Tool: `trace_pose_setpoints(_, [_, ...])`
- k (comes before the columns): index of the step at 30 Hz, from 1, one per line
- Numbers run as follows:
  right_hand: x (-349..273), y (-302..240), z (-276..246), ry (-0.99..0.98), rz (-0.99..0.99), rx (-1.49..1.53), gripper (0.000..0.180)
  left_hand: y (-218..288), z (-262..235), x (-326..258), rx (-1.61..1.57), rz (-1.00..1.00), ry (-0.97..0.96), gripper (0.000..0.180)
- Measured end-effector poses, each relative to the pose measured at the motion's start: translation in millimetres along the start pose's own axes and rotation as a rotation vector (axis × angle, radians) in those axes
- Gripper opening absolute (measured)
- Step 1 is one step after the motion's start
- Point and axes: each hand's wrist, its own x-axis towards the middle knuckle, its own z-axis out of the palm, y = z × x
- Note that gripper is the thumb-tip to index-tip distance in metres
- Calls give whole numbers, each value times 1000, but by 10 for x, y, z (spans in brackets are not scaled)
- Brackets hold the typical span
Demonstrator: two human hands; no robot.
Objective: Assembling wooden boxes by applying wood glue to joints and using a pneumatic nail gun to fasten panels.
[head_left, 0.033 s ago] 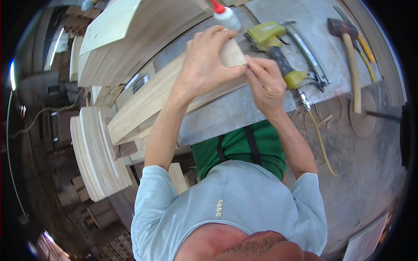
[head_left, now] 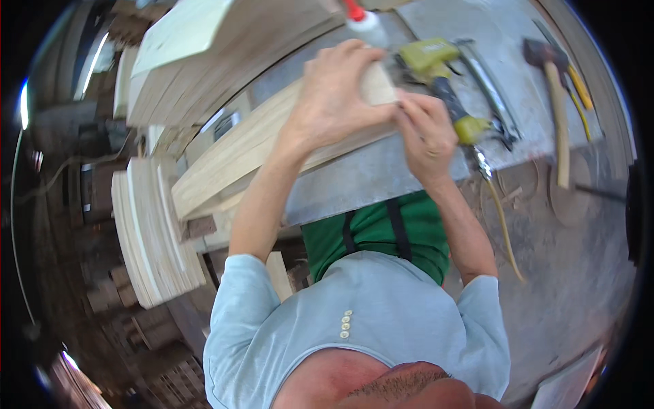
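Observation:
A long pale wooden plank (head_left: 238,153) lies slanted across a grey metal table (head_left: 361,180). My left hand (head_left: 337,95) is spread over the plank's right end, gripping it from above. My right hand (head_left: 426,133) sits just to the right, with its fingers curled against the end edge of the same plank. What lies under its fingertips is hidden.
A yellow-green nail gun (head_left: 443,75) with a hose lies just beyond my right hand. A white glue bottle with a red cap (head_left: 361,20) stands behind it. A hammer (head_left: 555,102) is at the right. Stacks of boards are at the left (head_left: 150,232) and the top left (head_left: 204,75).

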Motion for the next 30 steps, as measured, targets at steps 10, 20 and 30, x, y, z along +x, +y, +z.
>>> trace_pose_setpoints(10, [-99,10,99,12,-35,-33,26,-53,-5,-146,-27,-43,133,62])
trace_pose_setpoints(20, [-115,37,82,55,-26,-189,19,-81,13,-107,-62,-37,68,61])
trace_pose_setpoints(30, [234,-90,-438,-64,70,-14,29,-22,-20,-71,-14,31,45,64])
